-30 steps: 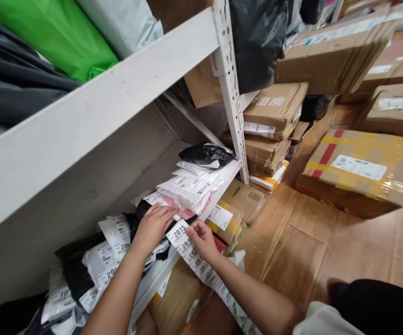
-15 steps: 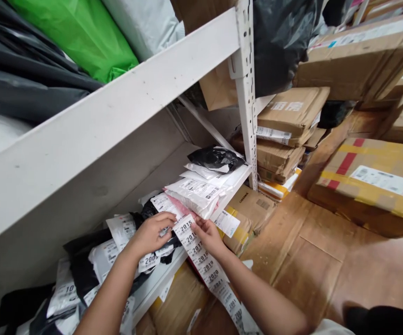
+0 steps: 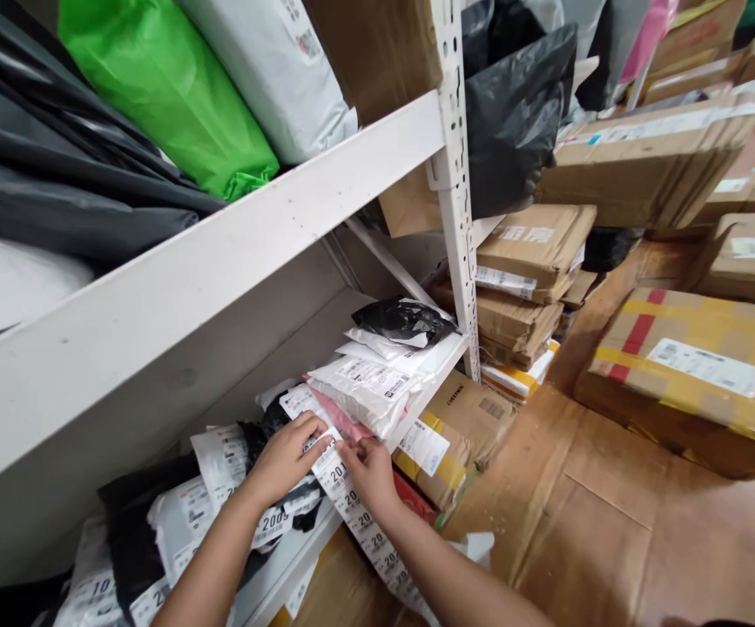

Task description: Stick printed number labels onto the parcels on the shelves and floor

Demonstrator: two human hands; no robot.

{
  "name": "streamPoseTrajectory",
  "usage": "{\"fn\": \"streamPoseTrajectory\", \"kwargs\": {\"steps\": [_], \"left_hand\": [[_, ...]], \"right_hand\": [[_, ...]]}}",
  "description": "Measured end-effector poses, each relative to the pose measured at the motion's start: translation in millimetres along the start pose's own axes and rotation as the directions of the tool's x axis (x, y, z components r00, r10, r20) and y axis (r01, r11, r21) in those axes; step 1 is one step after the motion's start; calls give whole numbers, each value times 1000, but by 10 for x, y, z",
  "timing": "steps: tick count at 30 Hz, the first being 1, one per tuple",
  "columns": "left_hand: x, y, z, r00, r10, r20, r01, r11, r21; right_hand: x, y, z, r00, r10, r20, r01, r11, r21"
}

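A long strip of white number labels (image 3: 367, 533) hangs over the shelf edge and trails down toward the floor. My left hand (image 3: 291, 455) is closed, its thumb and fingers pinching the strip's upper end. Close beside it, my right hand (image 3: 372, 475) grips the strip's right edge, its fingertips covering part of the top number. Beyond the hands lie a white mailer bag (image 3: 367, 383) and a pink one (image 3: 338, 416) partly under it. Left of my left wrist, several bagged parcels stand in a row, one bearing a "2009" label (image 3: 273, 525).
A white shelf beam (image 3: 220, 270) crosses above my hands, with a green bag (image 3: 174, 96) on the upper shelf. A perforated upright (image 3: 459, 218) stands to the right. Cardboard boxes are stacked behind it, and a taped box (image 3: 697, 374) sits on the wooden floor.
My right hand has come closer to my left at the strip's top, and its fingers now cover part of the upper number. The view has tilted up slightly.
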State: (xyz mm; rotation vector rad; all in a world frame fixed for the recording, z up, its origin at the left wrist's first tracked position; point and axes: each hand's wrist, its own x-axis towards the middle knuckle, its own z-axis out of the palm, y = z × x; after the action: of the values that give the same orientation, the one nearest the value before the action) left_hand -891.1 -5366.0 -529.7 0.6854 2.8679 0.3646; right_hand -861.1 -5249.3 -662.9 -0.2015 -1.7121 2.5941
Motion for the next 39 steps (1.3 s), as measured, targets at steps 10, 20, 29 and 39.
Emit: {"fn": "streamPoseTrajectory", "kwargs": {"steps": [10,20,29,39], "left_hand": [[164,77,-22,988,-153,22,149,980,132],[432,157,-29,932,-359,55,334,907,258],[477,107,-13,957,-284,54,259,924,281],[444,133,-40,961,-271,56,237,909,342]], "right_hand": [[31,-50,32,980,64,-186,-61,998,23],[13,-56,-126,994,106,0,-105,992,71],[58,-21,-126,984,164,-74,-145,966,213],[92,-14,-198,982,161,-99,-138,969,206]]}}
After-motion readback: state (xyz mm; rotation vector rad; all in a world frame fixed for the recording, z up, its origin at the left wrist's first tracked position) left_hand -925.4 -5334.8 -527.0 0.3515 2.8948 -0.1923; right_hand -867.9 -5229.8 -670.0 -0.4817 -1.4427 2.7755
